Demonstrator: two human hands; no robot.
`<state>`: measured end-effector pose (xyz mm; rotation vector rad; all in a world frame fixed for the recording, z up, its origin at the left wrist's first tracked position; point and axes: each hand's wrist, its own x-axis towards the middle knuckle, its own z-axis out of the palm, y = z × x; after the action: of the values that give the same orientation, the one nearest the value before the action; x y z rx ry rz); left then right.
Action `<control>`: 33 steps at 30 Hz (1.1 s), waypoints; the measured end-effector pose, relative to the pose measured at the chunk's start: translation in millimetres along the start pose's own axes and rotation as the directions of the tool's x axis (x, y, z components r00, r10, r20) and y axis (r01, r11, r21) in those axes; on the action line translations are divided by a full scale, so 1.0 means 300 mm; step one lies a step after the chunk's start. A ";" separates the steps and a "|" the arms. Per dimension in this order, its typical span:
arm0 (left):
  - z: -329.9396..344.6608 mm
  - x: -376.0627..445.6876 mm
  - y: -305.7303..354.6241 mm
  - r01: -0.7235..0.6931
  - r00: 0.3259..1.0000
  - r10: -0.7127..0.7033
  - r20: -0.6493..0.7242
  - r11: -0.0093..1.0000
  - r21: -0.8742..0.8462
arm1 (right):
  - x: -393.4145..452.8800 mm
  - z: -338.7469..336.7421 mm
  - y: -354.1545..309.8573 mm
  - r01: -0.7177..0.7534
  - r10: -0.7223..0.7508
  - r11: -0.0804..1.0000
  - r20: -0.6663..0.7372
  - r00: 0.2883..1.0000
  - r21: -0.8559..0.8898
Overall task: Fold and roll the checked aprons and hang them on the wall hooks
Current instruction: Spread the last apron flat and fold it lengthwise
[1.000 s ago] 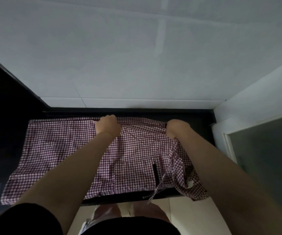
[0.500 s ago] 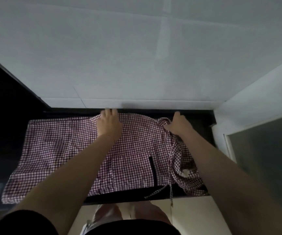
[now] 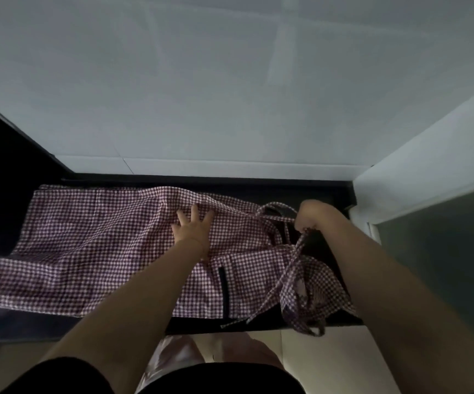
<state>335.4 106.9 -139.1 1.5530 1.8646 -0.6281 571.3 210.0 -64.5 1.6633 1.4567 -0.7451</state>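
I see the checked apron (image 3: 93, 245) spread flat across the dark desk (image 3: 258, 184), from its left end to its right front corner, where it bunches. My left hand (image 3: 193, 231) presses mid-apron, fingers (image 3: 194, 211) straight and spread. My right hand (image 3: 311, 217), near the right back corner, has its fingers curled round an apron strap (image 3: 292, 273).

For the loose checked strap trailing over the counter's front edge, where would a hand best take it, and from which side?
Pinch the strap at mid-length, where it crosses the apron, coming from above on the right. It is thin and lies slack, and its end dangles past the counter edge, so the middle looks easier. The right hand already grips strap higher up; the left hand rests flat on the cloth.
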 end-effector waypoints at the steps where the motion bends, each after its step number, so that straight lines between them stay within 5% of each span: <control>1: -0.009 -0.003 -0.002 0.015 1.000 -0.015 -0.005 1.000 0.025 | 0.006 -0.025 0.018 -0.006 0.005 1.000 -0.028 1.000 -0.026; 5: -0.037 -0.019 -0.008 0.056 0.998 -0.055 -0.015 0.991 0.124 | 0.018 -0.080 0.084 -0.096 0.091 0.995 -0.169 0.982 -0.024; 8: -0.044 -0.027 0.004 0.084 0.996 -0.084 -0.003 0.990 0.117 | 0.048 -0.076 0.107 -0.027 0.038 0.999 -0.348 0.937 0.037; 11: -0.051 -0.010 0.010 0.127 0.990 -0.130 0.045 0.990 0.062 | 0.082 -0.051 0.111 0.099 -0.090 0.969 -0.050 0.995 0.225; 15: -0.048 0.018 0.049 0.175 0.985 -0.172 0.033 0.979 -0.106 | 0.099 0.008 0.129 0.072 -0.188 0.906 0.243 0.952 0.418; 20: -0.008 0.025 0.053 0.211 0.977 -0.210 -0.036 0.977 0.028 | 0.112 0.039 0.168 0.056 -0.051 0.998 0.465 0.884 0.004; 22: -0.021 0.033 0.014 0.206 0.978 -0.206 -0.021 0.978 0.040 | 0.102 0.035 0.208 0.039 0.003 0.995 0.411 0.912 -0.092; 25: -0.050 0.037 -0.032 0.267 0.962 -0.267 -0.058 0.964 -0.001 | 0.096 0.026 0.244 0.025 -0.038 0.983 0.072 0.997 0.181; 27: -0.055 0.023 -0.024 0.271 0.939 -0.276 -0.207 0.961 -0.055 | 0.096 0.029 0.233 0.075 0.000 0.856 -0.146 0.989 0.511; 29: -0.047 -0.004 0.014 0.194 0.888 -0.229 -0.400 0.973 -0.126 | 0.075 0.028 0.178 0.079 -0.007 0.638 -0.097 0.995 0.766; 31: -0.027 -0.039 0.075 0.052 0.837 -0.155 -0.525 0.977 -0.205 | 0.057 0.032 0.113 0.072 -0.104 0.433 -0.029 0.994 0.898; 33: 0.005 -0.075 0.142 -0.129 0.772 -0.033 -0.635 0.970 -0.207 | 0.057 0.047 0.059 0.160 -0.155 0.377 -0.108 0.982 0.912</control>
<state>380.0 98.7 -122.6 1.7732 2.2611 0.1995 592.6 206.3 -83.0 2.3127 1.2369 -1.9496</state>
